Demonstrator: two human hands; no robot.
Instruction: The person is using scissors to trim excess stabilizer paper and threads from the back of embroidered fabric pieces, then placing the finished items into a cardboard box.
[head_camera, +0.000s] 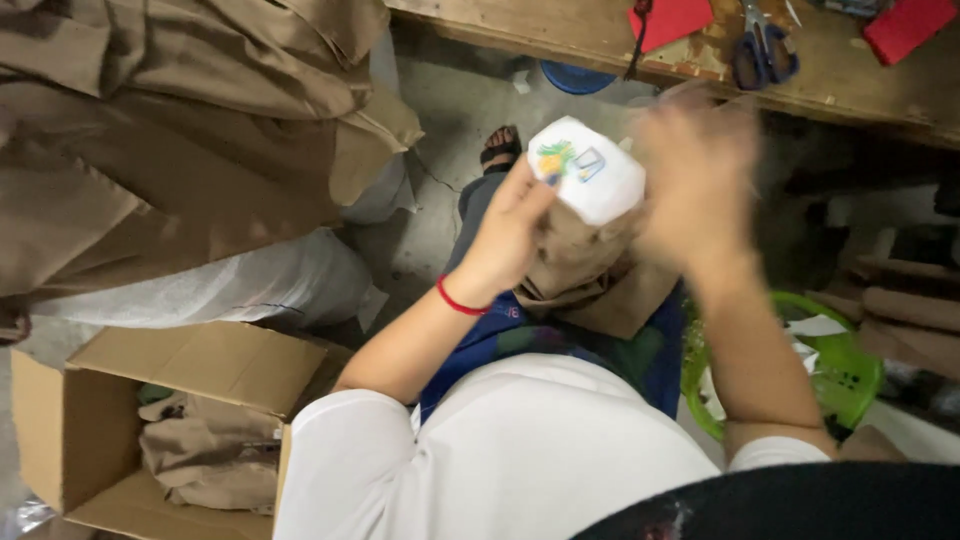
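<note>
My left hand (505, 235) grips a folded brown cloth piece (580, 265) with a white printed patch (590, 170) on top, held above my lap. My right hand (695, 185) is blurred with motion and presses on the right side of the same piece. A red band circles my left wrist. Below the piece, more brown cloth lies on my lap over dark blue patterned trousers.
An open cardboard box (90, 440) with brown cloth stands at lower left. Brown fabric (170, 120) is piled at upper left over a white sack. A wooden bench (600, 35) across the top holds blue-handled scissors (765, 50) and red pieces. A green basket (850, 370) sits at right.
</note>
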